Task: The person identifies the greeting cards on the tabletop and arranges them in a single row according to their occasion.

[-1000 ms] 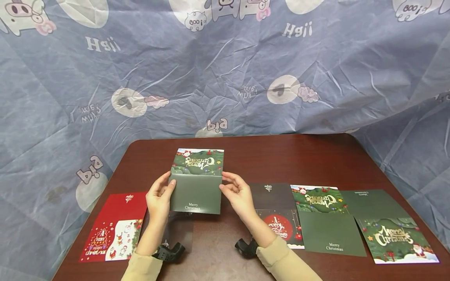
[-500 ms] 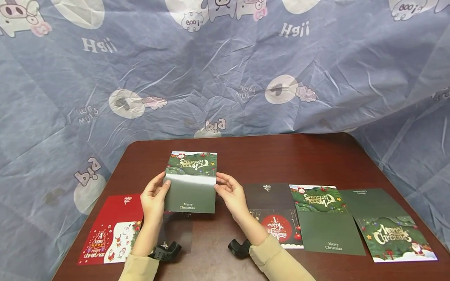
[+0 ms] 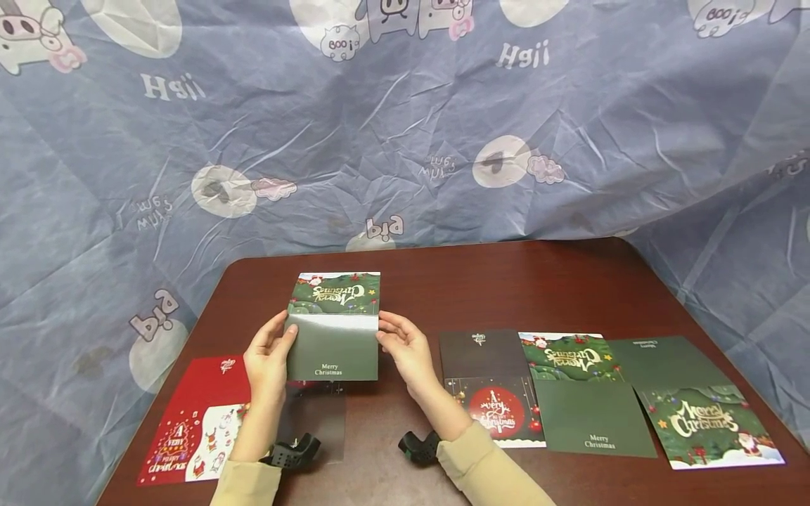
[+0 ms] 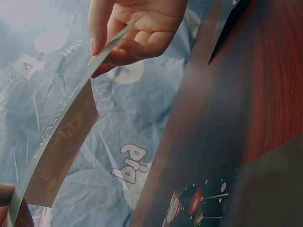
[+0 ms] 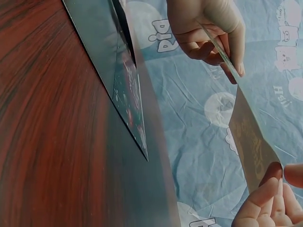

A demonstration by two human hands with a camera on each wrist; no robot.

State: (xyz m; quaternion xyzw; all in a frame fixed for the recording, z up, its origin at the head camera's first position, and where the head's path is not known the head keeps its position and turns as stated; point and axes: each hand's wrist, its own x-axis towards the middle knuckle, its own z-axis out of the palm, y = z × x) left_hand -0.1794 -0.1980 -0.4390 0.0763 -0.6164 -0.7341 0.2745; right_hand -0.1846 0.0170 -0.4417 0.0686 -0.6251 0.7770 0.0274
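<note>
Holding: green Christmas card, lifted above the table
Left hand: pinches card's left edge
Right hand: pinches card's right edge
Beside: red card, other cards lying flat

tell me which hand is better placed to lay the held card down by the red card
Left, probably. The left hand grips the card on the side toward the red card, which lies just beside that wrist. The right hand holds the far edge and would have to reach across.
</note>
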